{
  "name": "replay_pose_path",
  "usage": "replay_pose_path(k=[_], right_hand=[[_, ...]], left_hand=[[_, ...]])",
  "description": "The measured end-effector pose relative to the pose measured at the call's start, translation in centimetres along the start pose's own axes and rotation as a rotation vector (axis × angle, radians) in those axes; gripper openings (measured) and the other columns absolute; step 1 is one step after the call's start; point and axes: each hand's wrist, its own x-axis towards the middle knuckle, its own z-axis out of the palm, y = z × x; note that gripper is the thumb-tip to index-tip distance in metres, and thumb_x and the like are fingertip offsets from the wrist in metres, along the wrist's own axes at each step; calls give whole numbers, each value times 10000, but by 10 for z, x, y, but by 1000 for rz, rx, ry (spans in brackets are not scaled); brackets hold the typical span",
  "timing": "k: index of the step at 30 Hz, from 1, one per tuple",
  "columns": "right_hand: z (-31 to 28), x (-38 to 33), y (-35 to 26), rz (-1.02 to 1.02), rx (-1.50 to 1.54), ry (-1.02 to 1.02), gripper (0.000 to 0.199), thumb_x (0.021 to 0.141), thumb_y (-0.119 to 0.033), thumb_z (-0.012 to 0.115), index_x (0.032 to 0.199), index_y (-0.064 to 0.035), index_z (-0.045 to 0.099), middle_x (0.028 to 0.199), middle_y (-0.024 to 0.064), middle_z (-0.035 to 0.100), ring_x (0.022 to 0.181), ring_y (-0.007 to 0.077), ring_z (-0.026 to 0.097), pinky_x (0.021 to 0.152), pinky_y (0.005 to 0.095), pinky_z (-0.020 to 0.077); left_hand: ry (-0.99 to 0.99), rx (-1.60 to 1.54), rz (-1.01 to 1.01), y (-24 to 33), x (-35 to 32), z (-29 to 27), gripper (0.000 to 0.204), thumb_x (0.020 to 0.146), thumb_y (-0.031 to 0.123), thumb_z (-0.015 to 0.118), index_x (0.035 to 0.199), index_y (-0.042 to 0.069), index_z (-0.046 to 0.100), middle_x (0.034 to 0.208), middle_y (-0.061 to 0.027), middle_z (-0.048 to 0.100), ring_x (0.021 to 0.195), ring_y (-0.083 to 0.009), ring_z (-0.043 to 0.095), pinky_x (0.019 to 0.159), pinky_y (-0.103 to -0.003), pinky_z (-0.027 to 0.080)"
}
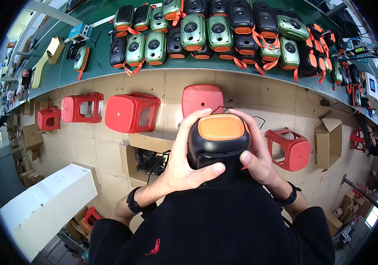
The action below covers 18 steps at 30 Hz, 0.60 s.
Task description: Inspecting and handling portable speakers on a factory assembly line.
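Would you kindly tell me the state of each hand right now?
Left hand: closed on the left side of the black-and-orange speaker.
Right hand: closed on the right side of the same speaker.

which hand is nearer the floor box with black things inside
Left. The left hand appears just right of the box; the right hand is farther right, across the held speaker.

held speaker (pixel 219 147): far side hidden | carton contents (pixel 145 160): unclear | top-row speakers (pixel 196 6): edge-cut
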Motion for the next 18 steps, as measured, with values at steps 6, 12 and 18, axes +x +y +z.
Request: replay_pose_path(k=[6,12,18], right_hand=[[2,-6,9,-105,-106,111,830,846,-242,701,1456,13,200,1395,163,363,1318,225,359,1103,358,267],[-8,4,-4,-210,-159,108,985,786,-304,782,1465,12,142,1415,165,326,1336,240,347,1112,375,278],[-9,52,-42,-580,-460,28,1101,622,-99,885,1444,11,161,1370,176,392,1262,255,467,1043,377,411]], left_hand=[[-2,64,-42,6,-5,0,861,810,203,696,1465,-3,177,1383,-208,382,1303,-293,404,1093,-407,300],[-25,185,134,19,21,-4,843,827,237,645,1471,-43,177,1379,-247,400,1312,-331,396,1097,-412,286],[52,228,403,42,72,-3,837,756,305,642,1433,-44,294,1347,-248,431,1250,-364,444,1063,-429,323]])
